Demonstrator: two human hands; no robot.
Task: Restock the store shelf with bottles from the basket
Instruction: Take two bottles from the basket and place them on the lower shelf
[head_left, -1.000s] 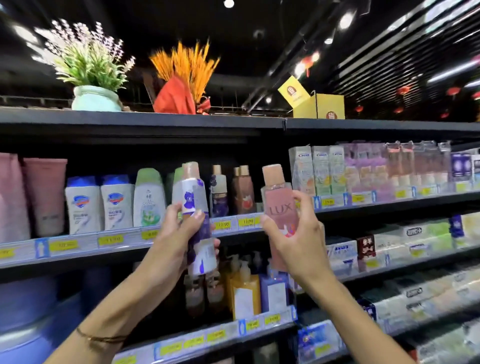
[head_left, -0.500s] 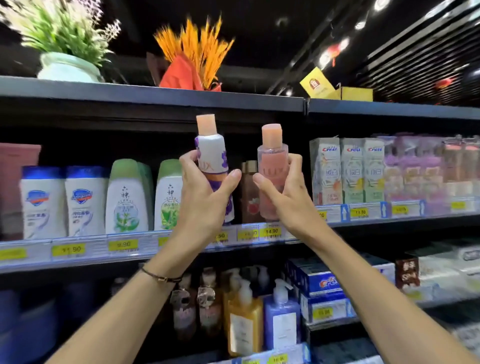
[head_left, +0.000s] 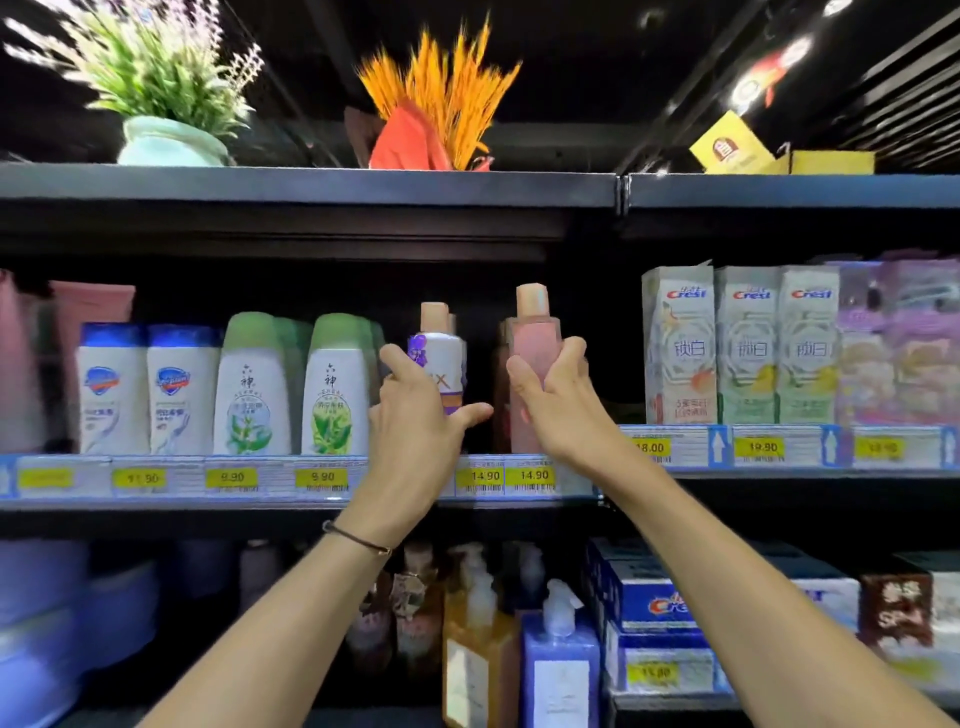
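Note:
My left hand (head_left: 421, 421) grips a white and purple bottle (head_left: 439, 358) with a peach cap, upright on the middle shelf (head_left: 260, 488), just right of the green-capped bottles. My right hand (head_left: 558, 405) grips a pink bottle (head_left: 535, 338) with a peach cap, also upright over the same shelf, with a brown bottle partly hidden behind it. A dark gap separates the two bottles. The basket is out of view.
White bottles with blue caps (head_left: 148, 389) and green caps (head_left: 291, 384) fill the shelf's left part. Toothpaste boxes (head_left: 743, 343) stand to the right. Pump bottles (head_left: 519, 649) sit on the shelf below. Potted plants (head_left: 166, 98) stand on the top shelf.
Both hands have carried their bottles forward and down from in front of the shelf into the gap on the middle shelf. The view has moved closer to the shelf.

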